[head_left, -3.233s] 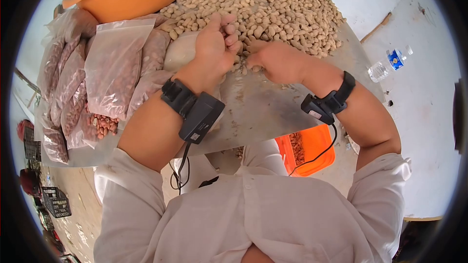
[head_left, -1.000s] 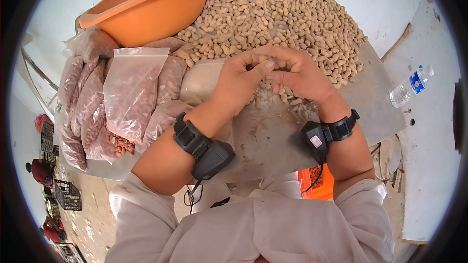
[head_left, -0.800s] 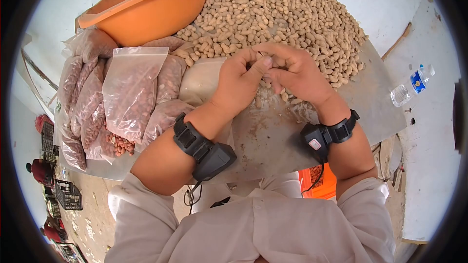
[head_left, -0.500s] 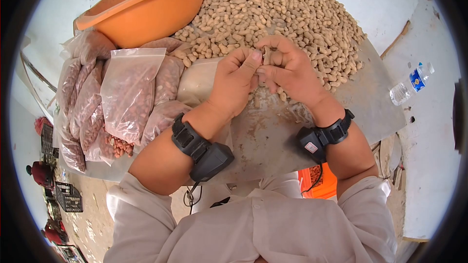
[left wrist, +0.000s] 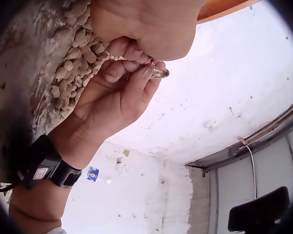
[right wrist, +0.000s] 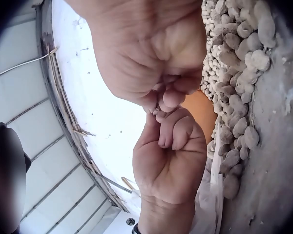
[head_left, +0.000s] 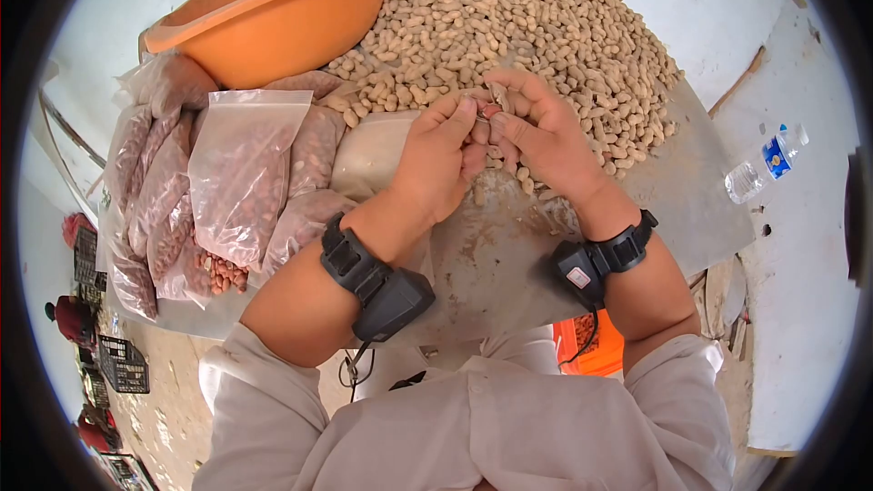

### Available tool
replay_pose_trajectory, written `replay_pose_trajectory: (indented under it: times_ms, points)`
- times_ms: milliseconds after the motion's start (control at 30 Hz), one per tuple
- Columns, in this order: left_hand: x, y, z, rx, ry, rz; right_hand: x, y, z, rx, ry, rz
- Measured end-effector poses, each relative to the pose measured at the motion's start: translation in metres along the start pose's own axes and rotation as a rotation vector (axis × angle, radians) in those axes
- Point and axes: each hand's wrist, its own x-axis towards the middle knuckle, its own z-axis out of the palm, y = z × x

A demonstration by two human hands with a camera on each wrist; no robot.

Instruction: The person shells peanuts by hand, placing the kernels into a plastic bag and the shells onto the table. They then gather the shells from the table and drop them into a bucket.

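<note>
Both hands meet over the near edge of a heap of unshelled peanuts (head_left: 518,27). The right hand (head_left: 556,138) pinches an opened peanut shell (head_left: 497,95) between thumb and forefinger; in the left wrist view the hollow shell (left wrist: 159,73) sticks out past the fingertips. A reddish kernel (head_left: 491,111) shows between the two hands. My left hand (head_left: 435,153) has its thumb and curled fingers at the kernel, touching the right fingertips. In the right wrist view, the left hand (right wrist: 170,156) faces the right hand (right wrist: 146,53), and their fingers hide most of the peanut.
Bags of reddish kernels (head_left: 245,173) lie at the left, with loose kernels (head_left: 221,275) beside them. An orange basin (head_left: 282,23) stands behind. A plastic bottle (head_left: 764,166) is at the right. Below the table (head_left: 482,282) is an orange container (head_left: 611,350). Crates stand on the floor at left.
Both hands have come from the heap's edge to meet closer together. The peanut between them has been split, and a reddish kernel now shows. The view has shifted slightly.
</note>
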Motion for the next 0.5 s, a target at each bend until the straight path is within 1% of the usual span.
replay_pose_trajectory:
  times_ms: [100, 233, 333, 400, 500]
  points:
    - [0.001, 0.001, 0.002, -0.091, 0.014, -0.038, 0.000, 0.006, 0.000, 0.099, 0.037, 0.020]
    - [0.002, -0.003, -0.003, -0.235, 0.014, -0.061, 0.000, 0.008, 0.002, 0.067, 0.023, -0.013]
    - [0.005, -0.003, -0.006, -0.312, 0.042, -0.160, 0.002, 0.016, 0.004, 0.047, 0.026, -0.041]
    - [0.005, -0.002, -0.005, -0.363, 0.071, -0.186, 0.001, 0.014, 0.007, 0.062, 0.034, -0.086]
    - [0.006, -0.001, -0.005, -0.415, 0.111, -0.211, 0.001, 0.014, 0.002, -0.086, 0.021, -0.144]
